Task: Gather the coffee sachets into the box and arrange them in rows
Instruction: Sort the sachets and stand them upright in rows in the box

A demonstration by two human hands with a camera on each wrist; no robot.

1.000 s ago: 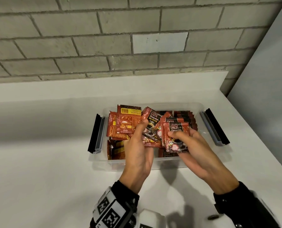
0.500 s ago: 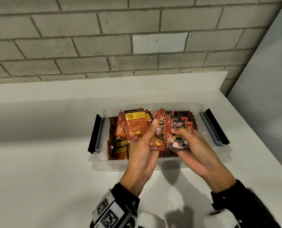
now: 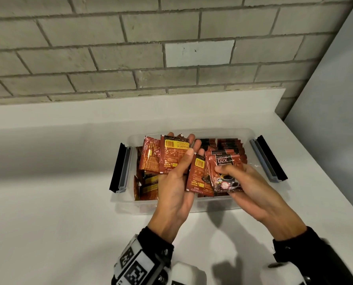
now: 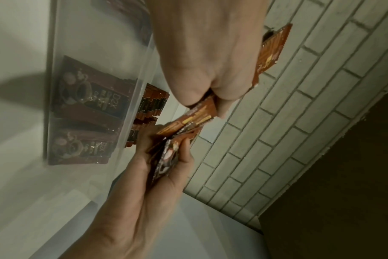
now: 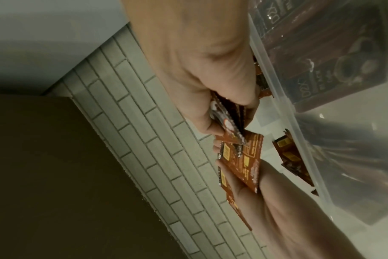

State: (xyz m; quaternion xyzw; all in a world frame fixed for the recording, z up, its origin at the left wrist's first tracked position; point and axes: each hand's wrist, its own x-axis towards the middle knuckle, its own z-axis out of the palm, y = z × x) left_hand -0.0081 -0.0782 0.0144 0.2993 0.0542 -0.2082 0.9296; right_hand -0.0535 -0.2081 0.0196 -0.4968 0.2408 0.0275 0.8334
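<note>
While both hands hover over box (image 3: 192, 204), left hand (image 3: 177, 182) grips fanned sachets (image 3: 169, 155); right hand (image 3: 251, 188) pinches squared stack (image 3: 226, 173), likely readying next row.

black sleeves (image 3: 307, 256); checkered white wrist band (image 3: 136, 266)

Both forearms cut off at bottom edge, hands (image 3: 177, 182) hiding box's (image 3: 192, 132) middle sachets (image 3: 229, 144), print unreadable
</note>
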